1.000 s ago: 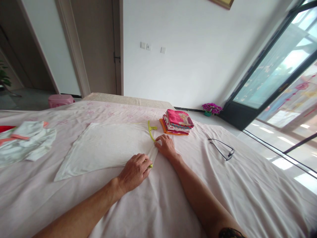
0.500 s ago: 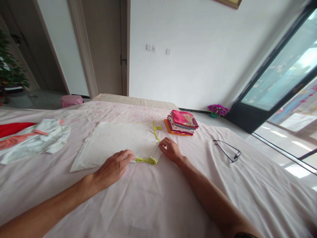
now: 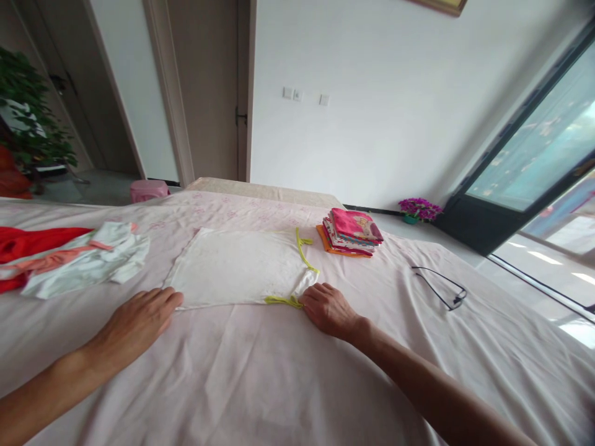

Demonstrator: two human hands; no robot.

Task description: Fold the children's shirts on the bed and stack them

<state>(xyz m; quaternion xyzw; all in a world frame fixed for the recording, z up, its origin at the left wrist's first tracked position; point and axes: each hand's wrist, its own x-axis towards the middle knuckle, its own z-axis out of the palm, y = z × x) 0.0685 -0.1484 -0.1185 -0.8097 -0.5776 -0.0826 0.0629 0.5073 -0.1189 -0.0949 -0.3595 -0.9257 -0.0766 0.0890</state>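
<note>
A white sleeveless top (image 3: 237, 266) with yellow-green trim lies flat on the pale pink bedsheet (image 3: 260, 371). Its trimmed neck and armhole end points right, and its hem is on the left. My left hand (image 3: 151, 310) grips the near hem corner, fingers curled over the cloth. At the other end, my right hand (image 3: 328, 308) pinches the near shoulder strap beside the yellow-green edging. Fingertips of both hands are partly hidden by the knuckles.
Folded clothes in a stack (image 3: 351, 232), pink on top, sit beyond my right hand. Black-framed glasses (image 3: 441, 288) lie farther right. Loose red garments (image 3: 41, 241) and a white garment with coral trim (image 3: 93, 263) lie at the left. A pink stool (image 3: 149, 191) stands past the bed.
My left hand has moved left from the armhole to the hem corner. My right hand has come nearer, from the neckline to the near strap. The view has shifted slightly left.
</note>
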